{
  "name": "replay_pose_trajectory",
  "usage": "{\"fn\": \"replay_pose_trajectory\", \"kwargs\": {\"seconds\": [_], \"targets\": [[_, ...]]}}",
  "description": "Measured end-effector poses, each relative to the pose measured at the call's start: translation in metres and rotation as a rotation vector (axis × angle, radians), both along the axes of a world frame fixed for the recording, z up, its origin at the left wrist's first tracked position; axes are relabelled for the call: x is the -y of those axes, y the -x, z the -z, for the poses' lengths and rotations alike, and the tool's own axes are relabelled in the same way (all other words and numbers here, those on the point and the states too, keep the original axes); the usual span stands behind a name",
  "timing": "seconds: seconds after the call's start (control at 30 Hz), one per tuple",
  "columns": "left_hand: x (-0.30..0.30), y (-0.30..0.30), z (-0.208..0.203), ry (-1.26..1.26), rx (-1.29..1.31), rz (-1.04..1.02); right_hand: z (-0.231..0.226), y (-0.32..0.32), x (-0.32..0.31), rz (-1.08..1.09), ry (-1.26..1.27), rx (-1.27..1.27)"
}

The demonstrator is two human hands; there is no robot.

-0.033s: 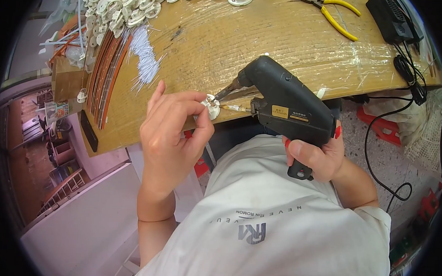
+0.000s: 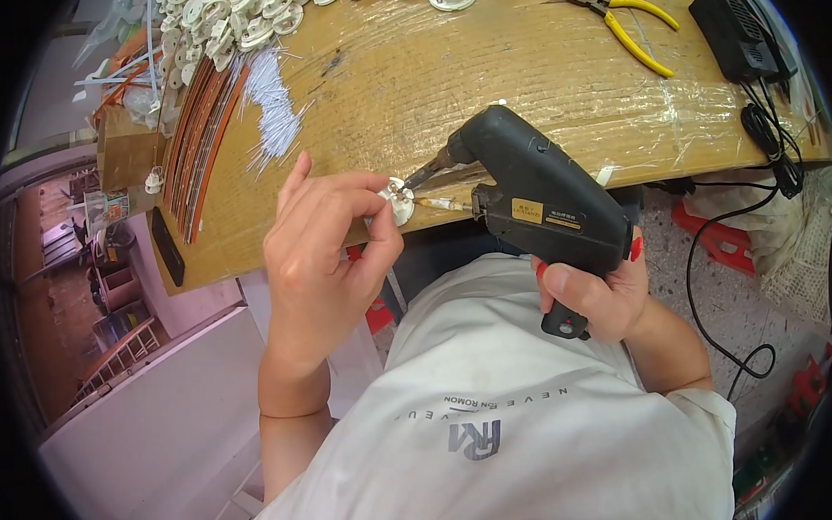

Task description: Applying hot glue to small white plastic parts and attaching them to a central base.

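Hands were both occupied at the near edge of the table (image 2: pixel 532 72). Left hand (image 2: pixel 320 257) was closed in a pinch on a small white round part (image 2: pixel 398 202), thumb and fingers clamped on it, holding it just over the table's near edge. Right hand (image 2: pixel 598 294) was wrapped tight around the grip of a black gun tool (image 2: pixel 537 195), which sat directly right of the part. The tool's metal tip (image 2: pixel 424 173) pointed left and down and met the part's top face; whether it actually touched could not be told for certain. A thin rod (image 2: pixel 441 204) ran from the tool's body toward the part, just below the tip. The part therefore lay between the two hands, held by the left, with the right well behind the tool's length.

Elsewhere on the table: a heap of similar white parts (image 2: pixel 241 15) at the far left corner, a bundle of white wires (image 2: pixel 270 104) just beside it, and a stack of thin orange strips (image 2: pixel 200 152) along the left edge. Yellow-handled pliers (image 2: pixel 626 20) lay at the far edge toward the right, and a black box (image 2: pixel 740 33) sat at the far right corner with black cables (image 2: pixel 709 261) hanging off the right edge toward the floor.
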State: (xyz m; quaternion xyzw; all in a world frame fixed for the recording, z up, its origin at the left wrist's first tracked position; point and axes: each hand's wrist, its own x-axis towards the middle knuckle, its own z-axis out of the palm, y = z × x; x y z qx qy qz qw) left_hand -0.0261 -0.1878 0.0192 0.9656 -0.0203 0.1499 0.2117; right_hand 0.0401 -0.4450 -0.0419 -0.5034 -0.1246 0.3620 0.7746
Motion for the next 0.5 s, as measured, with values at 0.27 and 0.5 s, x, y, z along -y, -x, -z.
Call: {"fn": "replay_pose_trajectory", "kwargs": {"seconds": [0.27, 0.5], "targets": [[-0.0014, 0.0010, 0.0009, 0.022, 0.001, 0.012, -0.0014, -0.0015, -0.0008, -0.001, 0.006, 0.017], [-0.0017, 0.0018, -0.0001, 0.017, 0.007, 0.008, -0.0051, -0.0014, -0.0023, 0.009, 0.021, -0.011]]}}
